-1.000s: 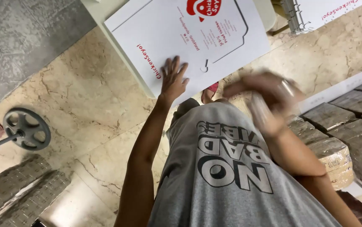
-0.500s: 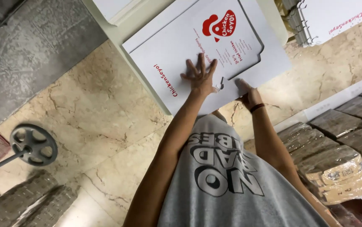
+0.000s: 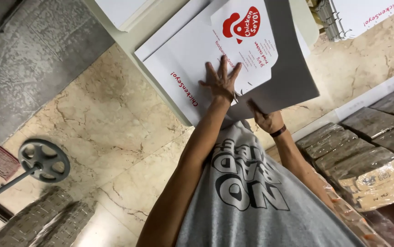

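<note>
A flat white cardboard box blank [image 3: 183, 59] with a red logo lies on a pale table [image 3: 160, 87]. My left hand [image 3: 222, 82] presses flat on it, fingers spread, just below the logo panel. My right hand [image 3: 266, 120], with a black band on its wrist, grips the near edge of a flap [image 3: 293, 68] that is folded up and shows its grey inner side. My grey printed shirt [image 3: 256, 196] fills the bottom of the view.
Wrapped brown bundles [image 3: 366, 155] are stacked at the right on the marble floor [image 3: 101, 123]. More white box blanks [image 3: 366, 13] stand at the top right. A grey wheel on a rod [image 3: 43, 160] lies at the left, with woven items [image 3: 37, 224] below it.
My right hand came down from in front of my chest and took hold of the flap, which has swung up and shows grey. My left hand slid further up the blank.
</note>
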